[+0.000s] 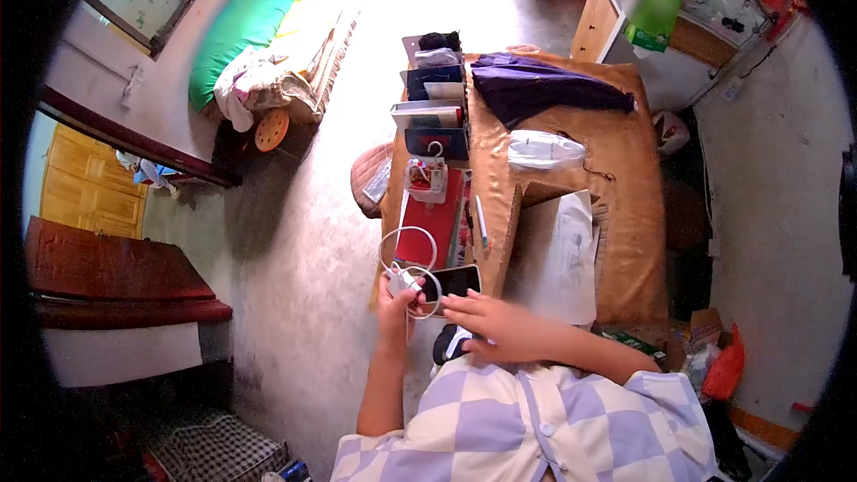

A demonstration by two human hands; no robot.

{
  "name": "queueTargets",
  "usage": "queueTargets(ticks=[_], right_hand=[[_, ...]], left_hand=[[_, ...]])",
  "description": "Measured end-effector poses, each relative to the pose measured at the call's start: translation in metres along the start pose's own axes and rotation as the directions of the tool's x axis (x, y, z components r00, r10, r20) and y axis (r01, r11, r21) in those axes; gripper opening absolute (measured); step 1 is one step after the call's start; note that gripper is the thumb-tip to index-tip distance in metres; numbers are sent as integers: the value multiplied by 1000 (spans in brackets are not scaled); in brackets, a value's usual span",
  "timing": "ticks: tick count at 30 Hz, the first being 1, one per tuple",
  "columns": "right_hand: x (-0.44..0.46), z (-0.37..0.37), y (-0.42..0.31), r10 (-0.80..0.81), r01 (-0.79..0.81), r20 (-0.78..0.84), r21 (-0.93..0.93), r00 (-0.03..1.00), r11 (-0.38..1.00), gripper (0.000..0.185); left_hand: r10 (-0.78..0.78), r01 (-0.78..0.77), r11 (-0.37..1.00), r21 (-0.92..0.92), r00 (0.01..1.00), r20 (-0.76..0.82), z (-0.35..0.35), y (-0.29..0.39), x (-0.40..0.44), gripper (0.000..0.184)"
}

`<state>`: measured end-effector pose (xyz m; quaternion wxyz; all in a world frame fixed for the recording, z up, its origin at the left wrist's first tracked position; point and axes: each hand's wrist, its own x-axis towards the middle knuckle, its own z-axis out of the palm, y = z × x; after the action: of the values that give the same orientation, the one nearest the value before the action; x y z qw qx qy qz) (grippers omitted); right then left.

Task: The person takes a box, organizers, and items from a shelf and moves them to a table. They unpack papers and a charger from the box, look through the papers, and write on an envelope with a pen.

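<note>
My left hand [398, 302] is closed around a white charger [403, 280], just off the table's near left edge. A white charging cable [435, 248] loops up and around from it. Beside that hand lies a dark-screened phone [457, 282] at the table's front edge. My right hand [489, 319] is open, fingers stretched toward the left hand and just below the phone. Nothing shows in it. Whether its fingertips touch the cable, I cannot tell.
An open cardboard box [549, 250] stands right of the phone. Behind are a red book [420, 230], a white basket [427, 180], a pen [482, 220], upright books [433, 116], a white pouch [544, 150] and dark purple cloth [544, 89]. A stool [370, 177] is at the left.
</note>
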<state>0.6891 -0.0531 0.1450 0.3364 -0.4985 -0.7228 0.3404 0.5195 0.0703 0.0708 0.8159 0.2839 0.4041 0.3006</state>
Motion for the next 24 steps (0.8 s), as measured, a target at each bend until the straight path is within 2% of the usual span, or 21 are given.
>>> queueTargets(ticks=[3,4,7,8,9,10,12,13,15,16,19,21,22,23,24], right_hand=[[-19,-26,-6,261,-265,66,65,963,962,38],[-29,-26,3,197,-186,-84,122,977,975,32],[-58,-48,-3,254,-208,-283,185,925,961,26],[-69,-51,0,281,-207,-359,233,890,950,24],[-79,-52,1,311,-202,-432,280,847,939,23],[-86,-52,4,315,-192,-545,271,777,943,26],[-104,-51,13,401,-205,-650,358,645,911,27],[-111,-50,16,441,-204,-693,401,570,893,27],[-118,-53,20,408,-282,-759,302,508,911,27],[-121,-55,20,386,-324,-790,251,475,912,28],[-124,-57,13,433,-384,-765,262,476,885,21],[-118,-59,11,234,-443,-770,-69,593,894,16],[-115,-58,9,144,-453,-742,-234,655,860,16],[-112,-56,6,153,-479,-696,-302,702,825,17],[-108,-55,2,167,-496,-646,-369,745,786,18]], left_hand=[[82,-57,904,424,996,-42,-30,-7,20,40],[68,-53,850,523,998,-9,-39,-8,24,39],[39,-98,781,617,993,109,-50,-23,31,44],[-40,-52,781,622,990,134,-51,-28,32,49],[27,-125,772,623,986,165,-56,-43,36,53],[32,-155,741,653,980,197,-58,-58,43,53],[7,-196,700,686,964,267,-44,-70,50,54],[147,-287,476,832,958,247,-30,-70,48,50],[220,-252,286,925,956,192,-5,-64,51,53],[276,-254,239,937,943,185,-7,-69,60,52],[411,-243,202,949,900,143,-6,-59,78,50],[487,-294,36,955,840,240,-1,-44,83,52],[430,-205,2,979,884,185,-2,-41,88,54],[375,-117,-38,992,919,122,-6,-38,94,55],[264,-111,32,993,960,99,-15,-36,104,59]])
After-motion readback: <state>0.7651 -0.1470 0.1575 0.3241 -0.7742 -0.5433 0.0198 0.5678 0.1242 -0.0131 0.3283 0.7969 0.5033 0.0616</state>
